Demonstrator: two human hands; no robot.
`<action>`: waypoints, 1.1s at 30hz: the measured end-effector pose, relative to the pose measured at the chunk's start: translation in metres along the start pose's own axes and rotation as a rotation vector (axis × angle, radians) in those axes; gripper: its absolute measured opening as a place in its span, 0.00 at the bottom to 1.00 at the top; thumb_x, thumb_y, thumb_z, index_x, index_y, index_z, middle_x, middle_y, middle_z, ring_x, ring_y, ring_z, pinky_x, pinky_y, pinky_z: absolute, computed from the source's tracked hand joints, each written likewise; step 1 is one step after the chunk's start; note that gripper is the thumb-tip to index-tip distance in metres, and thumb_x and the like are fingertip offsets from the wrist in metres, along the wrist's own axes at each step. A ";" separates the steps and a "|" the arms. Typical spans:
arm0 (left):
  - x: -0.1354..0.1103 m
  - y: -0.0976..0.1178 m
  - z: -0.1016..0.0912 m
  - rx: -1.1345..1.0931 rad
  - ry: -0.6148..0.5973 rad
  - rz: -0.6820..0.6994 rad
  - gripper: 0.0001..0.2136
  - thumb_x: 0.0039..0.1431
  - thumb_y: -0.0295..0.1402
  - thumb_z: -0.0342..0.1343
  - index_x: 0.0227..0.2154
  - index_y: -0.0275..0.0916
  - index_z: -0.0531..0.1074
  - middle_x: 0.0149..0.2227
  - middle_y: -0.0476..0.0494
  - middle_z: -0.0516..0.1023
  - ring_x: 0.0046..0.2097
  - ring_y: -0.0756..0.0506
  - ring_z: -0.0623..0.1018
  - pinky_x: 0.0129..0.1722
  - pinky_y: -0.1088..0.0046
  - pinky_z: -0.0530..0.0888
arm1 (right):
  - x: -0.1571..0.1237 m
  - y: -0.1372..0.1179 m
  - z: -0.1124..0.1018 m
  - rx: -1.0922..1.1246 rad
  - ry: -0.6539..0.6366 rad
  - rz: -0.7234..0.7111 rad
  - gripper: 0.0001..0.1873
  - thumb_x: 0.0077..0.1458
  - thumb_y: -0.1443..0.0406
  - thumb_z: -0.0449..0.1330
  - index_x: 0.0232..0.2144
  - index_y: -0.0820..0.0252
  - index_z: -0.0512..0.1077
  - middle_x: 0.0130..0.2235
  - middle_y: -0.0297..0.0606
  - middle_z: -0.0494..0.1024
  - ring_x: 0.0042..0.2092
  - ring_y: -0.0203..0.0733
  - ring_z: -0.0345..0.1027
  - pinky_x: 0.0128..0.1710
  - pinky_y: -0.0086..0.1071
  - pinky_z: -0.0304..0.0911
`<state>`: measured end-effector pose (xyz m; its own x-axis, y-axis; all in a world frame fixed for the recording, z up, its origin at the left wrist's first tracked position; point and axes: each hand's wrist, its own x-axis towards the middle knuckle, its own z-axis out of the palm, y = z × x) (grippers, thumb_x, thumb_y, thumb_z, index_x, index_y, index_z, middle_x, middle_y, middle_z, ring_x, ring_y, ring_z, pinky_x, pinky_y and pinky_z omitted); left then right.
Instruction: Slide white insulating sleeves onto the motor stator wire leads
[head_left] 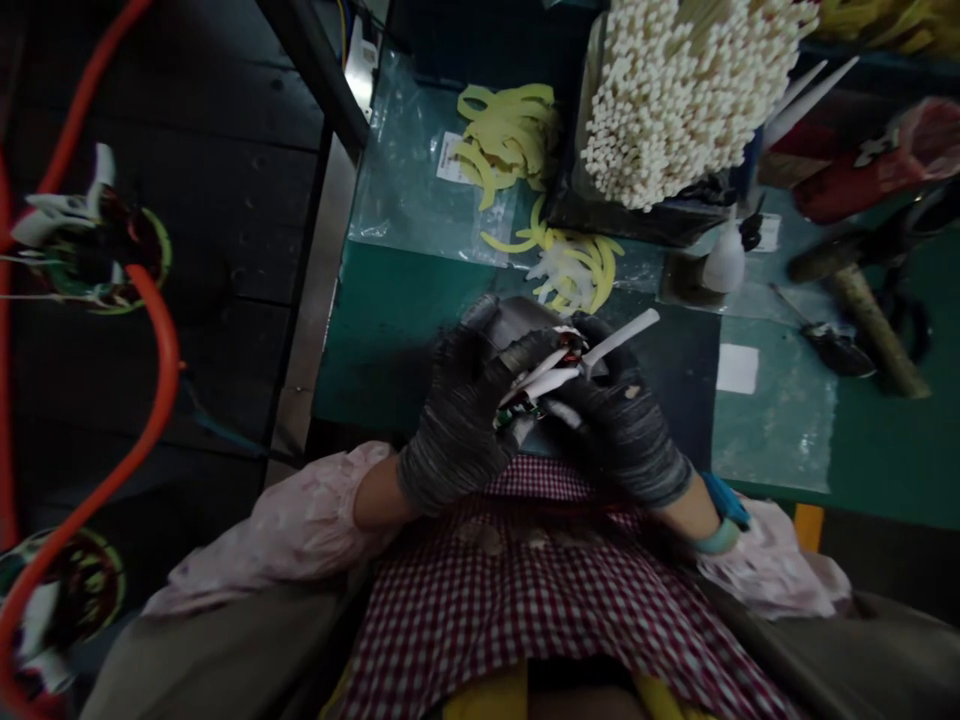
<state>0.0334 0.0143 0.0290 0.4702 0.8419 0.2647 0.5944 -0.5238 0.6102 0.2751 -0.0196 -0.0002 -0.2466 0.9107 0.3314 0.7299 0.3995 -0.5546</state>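
Both my hands wear dark knit gloves and meet over my lap at the near edge of the green table [390, 330]. My left hand [461, 415] is closed around a small wound coil part [525, 405] with white, red and green bits showing. My right hand [622, 415] pinches the same part from the right, and a thin white tube [622, 337] sticks out up and to the right between the fingers. Much of the part is hidden by the gloves.
A large bundle of white tubes [675, 100] stands in a dark box at the back. Yellow curved strips [510, 130] lie on clear plastic bags. A small white bottle [726, 262] and hand tools [862, 300] lie right. An orange cable [142, 400] and coils hang left.
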 end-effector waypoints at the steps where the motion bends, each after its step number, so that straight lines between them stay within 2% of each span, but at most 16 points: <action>1: 0.000 -0.001 0.000 -0.025 0.018 0.009 0.36 0.74 0.35 0.64 0.79 0.55 0.60 0.84 0.39 0.61 0.85 0.26 0.60 0.83 0.34 0.69 | 0.002 -0.001 0.000 -0.011 -0.021 0.023 0.16 0.75 0.58 0.67 0.61 0.47 0.85 0.72 0.49 0.79 0.69 0.66 0.78 0.65 0.68 0.82; 4: 0.005 -0.015 -0.001 -0.125 0.067 0.049 0.38 0.74 0.32 0.64 0.81 0.56 0.56 0.82 0.38 0.63 0.85 0.28 0.62 0.81 0.35 0.72 | 0.014 -0.001 0.000 -0.036 -0.115 0.049 0.18 0.76 0.57 0.67 0.63 0.49 0.86 0.70 0.51 0.80 0.67 0.65 0.78 0.69 0.66 0.79; 7: 0.019 -0.045 -0.007 -0.203 0.030 0.122 0.37 0.77 0.42 0.65 0.80 0.50 0.55 0.77 0.34 0.71 0.83 0.28 0.65 0.81 0.37 0.73 | 0.041 0.009 -0.001 -0.010 -0.193 -0.048 0.18 0.76 0.53 0.67 0.61 0.48 0.88 0.71 0.51 0.78 0.67 0.66 0.76 0.69 0.65 0.77; 9: 0.031 -0.069 -0.014 -0.267 -0.043 0.140 0.39 0.78 0.53 0.64 0.80 0.45 0.55 0.76 0.31 0.72 0.79 0.27 0.72 0.77 0.39 0.77 | 0.064 0.019 -0.001 0.067 -0.247 -0.141 0.17 0.78 0.52 0.65 0.58 0.47 0.89 0.64 0.49 0.82 0.59 0.59 0.78 0.63 0.58 0.80; 11: 0.042 -0.088 -0.023 -0.281 -0.126 0.142 0.40 0.79 0.58 0.61 0.81 0.44 0.54 0.74 0.31 0.75 0.71 0.30 0.81 0.70 0.45 0.85 | 0.086 0.027 0.000 0.144 -0.290 -0.215 0.18 0.81 0.53 0.62 0.57 0.49 0.90 0.54 0.45 0.85 0.52 0.51 0.77 0.57 0.50 0.80; 13: 0.046 -0.096 -0.032 -0.148 -0.081 0.164 0.42 0.77 0.58 0.64 0.82 0.46 0.55 0.70 0.33 0.79 0.64 0.32 0.86 0.62 0.49 0.89 | 0.101 0.031 0.005 0.175 -0.290 -0.260 0.18 0.82 0.54 0.60 0.56 0.51 0.90 0.49 0.42 0.87 0.50 0.49 0.76 0.55 0.47 0.79; 15: 0.042 -0.092 -0.038 0.102 0.059 0.171 0.41 0.73 0.52 0.70 0.80 0.45 0.60 0.65 0.34 0.83 0.59 0.30 0.86 0.56 0.49 0.89 | 0.108 0.032 0.012 0.171 -0.257 -0.285 0.17 0.82 0.57 0.60 0.55 0.52 0.89 0.49 0.42 0.88 0.50 0.49 0.77 0.55 0.46 0.80; 16: 0.038 -0.086 -0.040 0.220 0.104 0.161 0.38 0.71 0.47 0.71 0.77 0.46 0.65 0.63 0.34 0.84 0.58 0.30 0.86 0.54 0.49 0.88 | 0.108 0.033 0.016 0.173 -0.229 -0.292 0.16 0.82 0.58 0.60 0.54 0.52 0.89 0.51 0.43 0.88 0.51 0.49 0.78 0.55 0.46 0.80; 18: 0.032 -0.072 -0.042 0.346 0.034 0.220 0.22 0.73 0.32 0.66 0.66 0.49 0.77 0.57 0.40 0.88 0.55 0.32 0.87 0.51 0.51 0.85 | 0.106 0.036 0.021 0.195 -0.176 -0.293 0.14 0.81 0.60 0.61 0.54 0.52 0.87 0.54 0.44 0.87 0.54 0.48 0.80 0.57 0.45 0.81; 20: 0.030 -0.058 -0.043 0.376 -0.089 0.319 0.18 0.72 0.24 0.60 0.57 0.49 0.82 0.54 0.44 0.90 0.54 0.34 0.88 0.50 0.53 0.84 | 0.102 0.044 0.017 0.168 -0.040 -0.245 0.12 0.81 0.58 0.62 0.54 0.51 0.85 0.54 0.41 0.87 0.55 0.45 0.81 0.57 0.42 0.82; 22: 0.032 -0.048 -0.044 0.391 -0.152 0.374 0.16 0.73 0.24 0.59 0.56 0.47 0.84 0.54 0.42 0.91 0.54 0.34 0.88 0.51 0.52 0.83 | 0.098 0.057 0.005 0.062 0.155 -0.125 0.11 0.80 0.56 0.62 0.54 0.51 0.83 0.52 0.40 0.86 0.54 0.46 0.81 0.57 0.43 0.82; 25: 0.028 -0.036 -0.041 0.491 -0.184 0.360 0.14 0.75 0.30 0.61 0.57 0.42 0.85 0.54 0.37 0.91 0.52 0.32 0.88 0.52 0.50 0.84 | 0.100 0.084 -0.015 -0.207 0.432 0.044 0.14 0.76 0.54 0.65 0.53 0.53 0.83 0.55 0.47 0.84 0.59 0.56 0.77 0.62 0.56 0.78; 27: 0.018 -0.029 -0.037 0.607 -0.151 0.360 0.15 0.73 0.26 0.60 0.57 0.38 0.85 0.54 0.33 0.91 0.51 0.33 0.89 0.52 0.52 0.85 | 0.106 0.100 -0.021 -0.357 0.491 0.068 0.14 0.71 0.52 0.68 0.50 0.52 0.85 0.59 0.49 0.84 0.63 0.61 0.74 0.66 0.62 0.73; 29: 0.006 -0.024 -0.034 0.703 -0.085 0.394 0.19 0.70 0.20 0.57 0.58 0.35 0.85 0.55 0.31 0.91 0.52 0.34 0.89 0.52 0.55 0.84 | 0.115 0.112 -0.018 -0.440 0.503 0.080 0.11 0.69 0.54 0.70 0.47 0.51 0.86 0.61 0.47 0.85 0.65 0.62 0.73 0.68 0.63 0.70; 33: -0.006 -0.034 -0.034 0.706 -0.064 0.436 0.24 0.69 0.18 0.58 0.63 0.42 0.83 0.59 0.35 0.90 0.55 0.37 0.88 0.55 0.60 0.83 | 0.130 0.122 -0.011 -0.433 0.491 0.115 0.07 0.67 0.57 0.70 0.42 0.52 0.84 0.60 0.46 0.87 0.64 0.64 0.76 0.66 0.65 0.72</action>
<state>-0.0120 0.0317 0.0322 0.7766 0.5467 0.3130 0.6097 -0.7773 -0.1551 0.3395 0.1467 -0.0165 0.0927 0.7506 0.6542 0.9497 0.1307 -0.2846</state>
